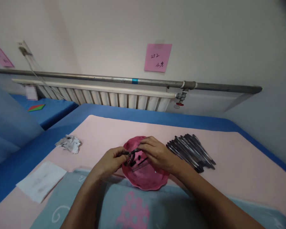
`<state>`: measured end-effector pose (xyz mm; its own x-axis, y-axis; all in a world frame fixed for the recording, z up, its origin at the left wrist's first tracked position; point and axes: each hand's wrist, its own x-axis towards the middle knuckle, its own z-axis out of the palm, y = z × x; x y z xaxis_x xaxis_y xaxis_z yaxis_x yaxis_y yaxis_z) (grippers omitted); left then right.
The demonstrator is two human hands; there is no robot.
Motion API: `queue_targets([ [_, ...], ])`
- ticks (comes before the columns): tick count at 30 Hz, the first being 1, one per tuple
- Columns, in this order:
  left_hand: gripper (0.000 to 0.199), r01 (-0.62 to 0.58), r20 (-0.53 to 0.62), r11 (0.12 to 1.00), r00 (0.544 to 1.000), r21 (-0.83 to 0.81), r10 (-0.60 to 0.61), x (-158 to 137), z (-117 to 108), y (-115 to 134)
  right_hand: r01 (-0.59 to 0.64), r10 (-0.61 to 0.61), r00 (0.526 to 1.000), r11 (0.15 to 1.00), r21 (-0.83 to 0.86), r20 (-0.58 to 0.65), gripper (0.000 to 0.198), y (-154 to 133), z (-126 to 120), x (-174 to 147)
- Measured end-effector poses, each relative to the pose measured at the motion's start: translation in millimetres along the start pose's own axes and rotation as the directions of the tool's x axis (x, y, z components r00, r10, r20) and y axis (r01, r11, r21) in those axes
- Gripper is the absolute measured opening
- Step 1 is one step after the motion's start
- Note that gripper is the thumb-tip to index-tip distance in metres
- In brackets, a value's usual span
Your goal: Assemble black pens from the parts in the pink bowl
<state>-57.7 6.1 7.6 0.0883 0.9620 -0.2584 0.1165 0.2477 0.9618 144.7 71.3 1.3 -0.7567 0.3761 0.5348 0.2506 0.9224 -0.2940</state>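
Note:
Over a pink dish [147, 183] with a wavy rim, both hands meet on a dark, slim pen [134, 151]. My left hand [112, 161] pinches its near end, and my right hand [156, 152] grips the far end with fingers bent. The fingers cover much of the pen, so whether it is whole or in parts is hidden. Inside the dish lie small black pieces [139, 157] and a thin clear pen tube [140, 166]. Right of my right hand, several black pens [190, 151] lie side by side in a slanted pile.
A crumpled, stained tissue [70, 143] lies at the left, with a folded white cloth [41, 181] nearer me. Grey-green patterned fabric [109, 203] covers the near edge of the pink tabletop [240, 165]. A radiator [119, 99] and a metal pipe [97, 78] run behind.

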Motion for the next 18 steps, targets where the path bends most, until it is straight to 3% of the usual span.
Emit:
queue_targets([
  [5,0.013,-0.02,0.008,1.0,1.0,-0.01,0.02,2,1,-2,-0.012,0.014,0.999,0.998,0.054,-0.039,0.028,-9,8,0],
  [7,0.016,0.002,-0.015,1.0,1.0,-0.018,-0.003,0,3,1,-0.159,0.175,0.973,0.981,0.114,-0.153,0.024,-10,9,2],
  [8,0.017,0.015,-0.035,0.999,0.999,-0.029,-0.016,0,4,3,-0.271,0.307,0.927,0.946,0.181,-0.216,0.022,-11,9,2],
  [10,0.02,0.02,-0.075,0.997,0.997,-0.073,-0.026,-2,8,7,-0.477,0.587,0.779,0.783,0.399,-0.222,0.018,-13,9,4],
  [12,0.023,-0.014,-0.102,0.991,0.995,-0.134,0.0,-4,13,9,-0.586,0.756,0.655,0.524,0.618,-0.019,0.015,-17,11,6],
  [13,0.024,-0.035,-0.109,0.986,0.994,-0.161,0.018,-5,16,9,-0.607,0.77,0.628,0.391,0.692,0.116,0.015,-20,13,7],
  [15,0.027,-0.068,-0.108,0.98,0.993,-0.185,0.048,-4,23,7,-0.567,0.764,0.608,0.228,0.791,0.216,0.015,-28,19,9],
  [18,0.029,-0.078,-0.076,0.975,0.995,-0.209,0.063,-2,30,2,-0.441,0.78,0.603,0.154,0.884,0.165,0.01,-37,25,12],
])
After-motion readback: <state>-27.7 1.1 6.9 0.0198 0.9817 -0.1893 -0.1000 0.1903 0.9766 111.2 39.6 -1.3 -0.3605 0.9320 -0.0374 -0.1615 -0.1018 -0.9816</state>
